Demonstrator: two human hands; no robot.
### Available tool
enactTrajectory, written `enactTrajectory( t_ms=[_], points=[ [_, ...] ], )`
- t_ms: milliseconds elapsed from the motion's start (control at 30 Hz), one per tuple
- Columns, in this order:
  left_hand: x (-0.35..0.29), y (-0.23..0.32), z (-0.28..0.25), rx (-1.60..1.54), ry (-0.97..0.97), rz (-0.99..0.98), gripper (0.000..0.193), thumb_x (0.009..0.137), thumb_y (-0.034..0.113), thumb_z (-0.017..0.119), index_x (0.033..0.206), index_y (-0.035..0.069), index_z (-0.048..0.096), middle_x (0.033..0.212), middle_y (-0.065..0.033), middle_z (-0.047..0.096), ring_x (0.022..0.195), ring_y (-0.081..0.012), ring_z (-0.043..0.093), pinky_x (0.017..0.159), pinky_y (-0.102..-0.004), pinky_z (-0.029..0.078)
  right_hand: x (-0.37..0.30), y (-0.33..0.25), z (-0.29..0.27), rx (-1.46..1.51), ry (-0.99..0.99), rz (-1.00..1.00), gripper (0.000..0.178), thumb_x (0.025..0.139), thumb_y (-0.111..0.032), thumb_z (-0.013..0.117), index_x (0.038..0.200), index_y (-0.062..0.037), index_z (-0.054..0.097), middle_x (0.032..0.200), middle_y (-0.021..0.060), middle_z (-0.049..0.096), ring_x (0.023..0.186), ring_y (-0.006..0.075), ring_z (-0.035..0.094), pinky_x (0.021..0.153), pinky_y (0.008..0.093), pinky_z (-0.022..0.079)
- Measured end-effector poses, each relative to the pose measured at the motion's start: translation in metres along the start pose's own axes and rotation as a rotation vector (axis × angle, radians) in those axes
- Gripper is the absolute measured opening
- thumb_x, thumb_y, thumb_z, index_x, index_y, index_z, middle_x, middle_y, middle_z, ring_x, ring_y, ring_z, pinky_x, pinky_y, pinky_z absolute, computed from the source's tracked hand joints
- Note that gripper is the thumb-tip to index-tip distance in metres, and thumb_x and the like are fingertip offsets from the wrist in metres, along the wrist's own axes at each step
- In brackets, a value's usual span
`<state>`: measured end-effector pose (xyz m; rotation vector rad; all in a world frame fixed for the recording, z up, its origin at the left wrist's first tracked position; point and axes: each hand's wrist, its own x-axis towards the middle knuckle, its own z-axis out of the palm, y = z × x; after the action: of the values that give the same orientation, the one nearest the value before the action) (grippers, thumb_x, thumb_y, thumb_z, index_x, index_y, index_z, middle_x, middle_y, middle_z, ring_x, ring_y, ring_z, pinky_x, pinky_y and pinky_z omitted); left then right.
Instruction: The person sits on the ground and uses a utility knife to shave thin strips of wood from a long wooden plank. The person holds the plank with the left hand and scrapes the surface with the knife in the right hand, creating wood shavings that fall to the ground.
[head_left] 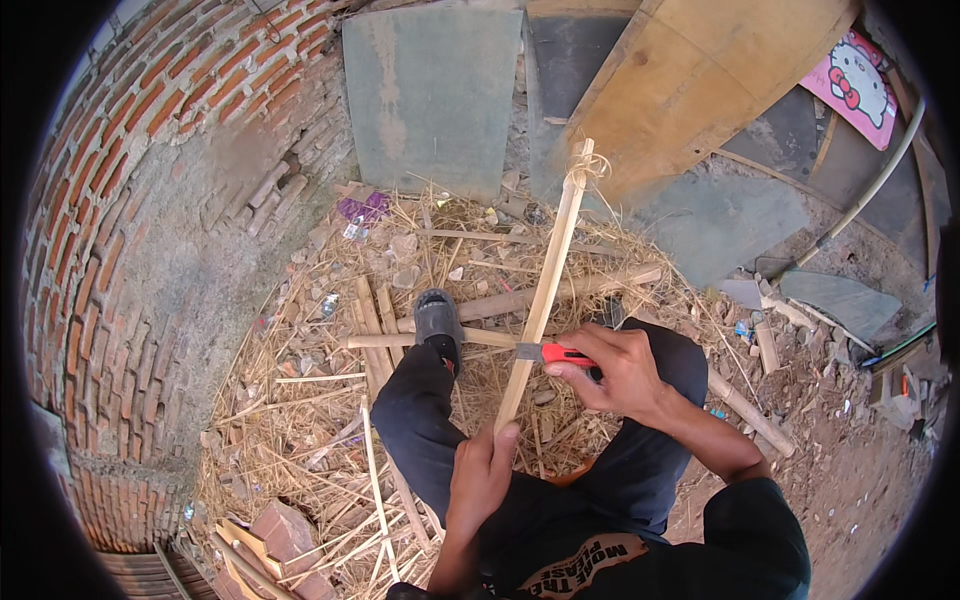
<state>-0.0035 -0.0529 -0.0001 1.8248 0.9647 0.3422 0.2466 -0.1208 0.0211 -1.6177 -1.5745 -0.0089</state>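
A long pale strip of split bamboo (546, 290) slants upward and away from my lap, with thin curled shavings (597, 166) at its far end. My left hand (483, 476) is closed around its near end. In my right hand (618, 370) is a red and black utility knife (562, 354), gripped by the handle. Its wide metal blade lies across the strip, a little beyond my left hand. Part of the knife handle is hidden under my right fingers.
Bamboo poles (590, 288), cut strips (372, 480) and straw-like shavings cover the ground around my grey shoe (437, 318). A brick wall (110, 260) rises on the left. Grey panels (435, 100) and a brown board (700, 80) lean at the far side. Broken bricks (285, 540) lie at lower left.
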Motion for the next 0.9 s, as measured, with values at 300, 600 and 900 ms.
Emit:
enactTrajectory(
  t_ms=[300, 600, 900],
  points=[
    [0.007, 0.019, 0.01, 0.106, 0.139, 0.096, 0.042, 0.116, 0.035, 0.054, 0.113, -0.004, 0.069, 0.068, -0.0207, 0.062, 0.067, -0.0458, 0.065, 0.067, -0.0513, 0.048, -0.004, -0.007, 0.0, -0.066, -0.033, -0.031, 0.026, 0.093, -0.028, 0.086, 0.106, -0.0071, 0.081, 0.093, 0.012, 0.079, 0.071, 0.0287, 0.076, 0.059, 0.0368, 0.059],
    [-0.036, -0.002, 0.01, 0.106, 0.006, -0.036, 0.041, 0.112, 0.039, 0.063, 0.115, -0.001, 0.073, 0.073, -0.0255, 0.07, 0.073, -0.051, 0.07, 0.069, -0.0564, 0.054, 0.045, 0.062, -0.072, -0.098, 0.208, 0.318, 0.025, 0.099, -0.024, 0.081, 0.105, -0.0001, 0.079, 0.084, 0.0162, 0.075, 0.068, 0.028, 0.071, 0.066, 0.038, 0.054],
    [0.005, 0.007, -0.007, 0.04, 0.161, 0.049, 0.037, 0.107, 0.031, 0.074, 0.122, -0.003, 0.072, 0.07, -0.0201, 0.069, 0.061, -0.0369, 0.072, 0.059, -0.0434, 0.052, 0.017, 0.021, -0.032, 0.145, 0.001, 0.218, 0.026, 0.098, -0.027, 0.083, 0.11, -0.0045, 0.077, 0.081, 0.0112, 0.072, 0.067, 0.0247, 0.07, 0.062, 0.0372, 0.053]
  ],
)
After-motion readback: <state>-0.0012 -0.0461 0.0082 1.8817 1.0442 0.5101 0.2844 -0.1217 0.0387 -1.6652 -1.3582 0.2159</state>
